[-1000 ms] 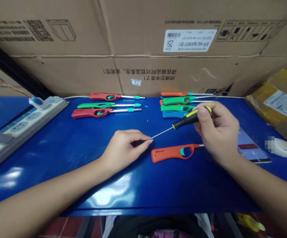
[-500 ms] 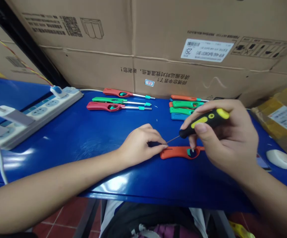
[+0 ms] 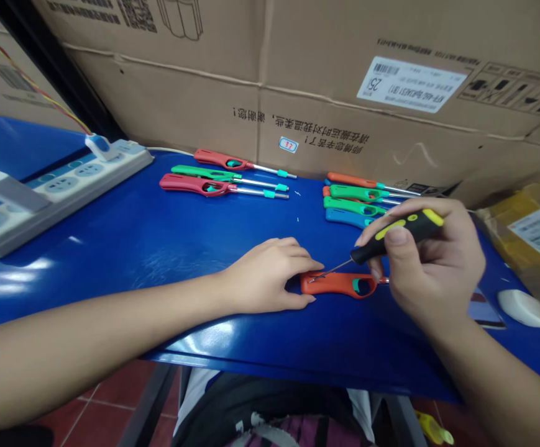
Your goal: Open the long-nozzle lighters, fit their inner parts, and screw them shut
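Note:
An orange utility lighter (image 3: 335, 284) lies on the blue table, its metal nozzle pointing right under my right hand (image 3: 432, 264). That hand is shut on a black-and-yellow screwdriver (image 3: 402, 231), whose thin steel shaft slants left across the lighter's body to a tip near the far end. My left hand (image 3: 270, 276) grips the lighter's rear end, with fingertips on top and the thumb at its lower edge. Whether a small part sits under the screwdriver tip is too small to tell.
Several red (image 3: 190, 184), green (image 3: 204, 172) and blue (image 3: 347, 217) lighters lie in two groups behind my hands. A power strip (image 3: 59, 177) sits left, a white computer mouse (image 3: 525, 308) right, and cardboard boxes (image 3: 297, 93) stand behind the table.
My left hand has moved from the screwdriver's tip onto the lighter's end. The screwdriver has dropped until its tip is over the lighter. The view has tilted, shifting the scene.

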`<action>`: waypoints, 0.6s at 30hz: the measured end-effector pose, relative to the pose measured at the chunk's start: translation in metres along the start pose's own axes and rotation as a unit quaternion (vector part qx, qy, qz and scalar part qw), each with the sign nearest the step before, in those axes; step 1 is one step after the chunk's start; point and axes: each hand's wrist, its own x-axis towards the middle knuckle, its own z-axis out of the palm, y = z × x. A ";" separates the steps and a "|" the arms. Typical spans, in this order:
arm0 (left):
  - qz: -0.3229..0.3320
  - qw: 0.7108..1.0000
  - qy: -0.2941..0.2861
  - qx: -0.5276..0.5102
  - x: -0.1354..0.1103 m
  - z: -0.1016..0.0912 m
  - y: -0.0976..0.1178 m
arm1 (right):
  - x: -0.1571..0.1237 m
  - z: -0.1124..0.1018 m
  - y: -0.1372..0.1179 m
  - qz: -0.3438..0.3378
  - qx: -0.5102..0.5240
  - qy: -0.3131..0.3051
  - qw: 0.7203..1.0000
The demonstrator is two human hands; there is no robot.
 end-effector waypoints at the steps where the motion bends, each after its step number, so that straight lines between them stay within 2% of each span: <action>1: 0.001 1.000 -0.002 0.001 0.000 0.000 0.000 | 0.000 0.000 0.000 -0.001 -0.001 -0.001 1.000; 7: 0.015 1.000 0.000 0.004 0.000 0.001 -0.001 | -0.002 0.000 0.001 -0.016 -0.005 -0.014 1.000; 18: 0.016 1.000 -0.007 0.004 0.001 0.001 -0.001 | -0.004 -0.003 0.008 -0.099 -0.011 -0.033 0.994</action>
